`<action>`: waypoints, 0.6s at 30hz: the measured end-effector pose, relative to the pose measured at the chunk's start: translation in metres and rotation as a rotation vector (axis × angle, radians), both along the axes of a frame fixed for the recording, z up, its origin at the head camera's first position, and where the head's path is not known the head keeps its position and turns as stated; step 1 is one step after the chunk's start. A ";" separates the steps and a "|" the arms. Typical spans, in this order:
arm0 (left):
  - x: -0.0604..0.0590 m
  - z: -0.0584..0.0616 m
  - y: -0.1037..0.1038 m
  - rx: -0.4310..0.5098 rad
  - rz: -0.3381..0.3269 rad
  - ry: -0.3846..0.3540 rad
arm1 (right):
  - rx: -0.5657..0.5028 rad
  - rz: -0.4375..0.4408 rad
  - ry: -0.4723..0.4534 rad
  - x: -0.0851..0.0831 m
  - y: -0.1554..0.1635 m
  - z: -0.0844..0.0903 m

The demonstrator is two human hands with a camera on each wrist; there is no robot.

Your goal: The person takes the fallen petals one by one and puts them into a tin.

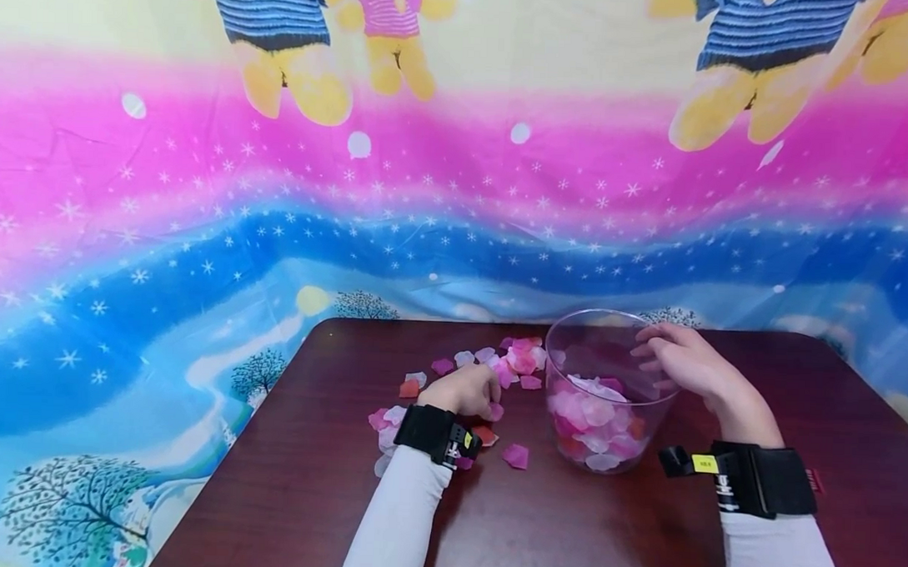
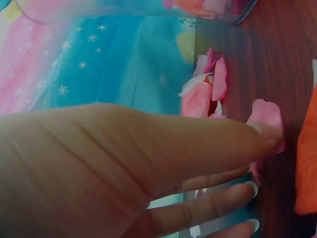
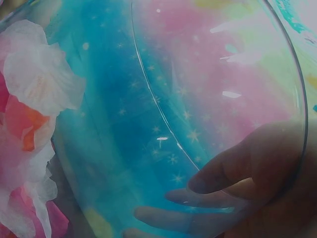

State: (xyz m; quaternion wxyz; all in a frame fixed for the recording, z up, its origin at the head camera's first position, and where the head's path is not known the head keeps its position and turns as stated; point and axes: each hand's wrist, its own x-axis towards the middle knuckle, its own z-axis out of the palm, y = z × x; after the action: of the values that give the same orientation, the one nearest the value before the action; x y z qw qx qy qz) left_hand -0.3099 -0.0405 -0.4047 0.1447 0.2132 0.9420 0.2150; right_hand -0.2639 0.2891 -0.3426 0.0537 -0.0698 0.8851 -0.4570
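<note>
A clear round container point(image 1: 594, 347) stands on the dark wooden table point(image 1: 304, 495), partly filled with pink, white and red petals point(image 1: 595, 422). My right hand point(image 1: 677, 358) grips its right side, fingers curled round the wall. In the right wrist view those fingers point(image 3: 223, 178) show through the clear wall point(image 3: 198, 74), with petals point(image 3: 34, 99) at the left. My left hand point(image 1: 465, 391) rests among loose petals point(image 1: 522, 357) left of the container. In the left wrist view its straight fingers point(image 2: 237, 148) reach forward, one fingertip touching a pink petal point(image 2: 267, 111).
More petals lie around my left wrist, one pink petal point(image 1: 515, 455) near the container's base. An orange petal point(image 2: 307, 168) and a small pink cluster point(image 2: 203, 94) lie ahead of the fingers. A colourful printed cloth point(image 1: 201, 225) hangs behind the table.
</note>
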 end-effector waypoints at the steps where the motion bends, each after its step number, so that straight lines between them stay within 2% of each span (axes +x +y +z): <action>1: 0.000 -0.001 0.001 -0.004 -0.002 -0.003 | 0.000 0.001 -0.002 0.000 0.000 0.000; 6: 0.000 -0.002 0.001 -0.016 -0.024 0.011 | 0.006 0.001 -0.009 0.001 0.000 -0.001; 10: 0.000 0.003 -0.004 0.028 -0.046 0.037 | 0.010 -0.001 -0.016 0.001 0.001 -0.003; 14: 0.001 0.018 -0.013 0.092 -0.066 0.107 | 0.007 -0.001 -0.017 0.001 0.001 -0.002; 18: 0.006 0.040 -0.019 0.148 -0.092 0.228 | 0.003 -0.003 -0.009 0.000 0.001 0.000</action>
State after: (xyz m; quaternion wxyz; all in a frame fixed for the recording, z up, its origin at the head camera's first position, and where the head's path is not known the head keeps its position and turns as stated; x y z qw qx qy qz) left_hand -0.3040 -0.0592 -0.3646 0.0306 0.2890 0.9232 0.2513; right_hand -0.2638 0.2906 -0.3422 0.0574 -0.0665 0.8857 -0.4560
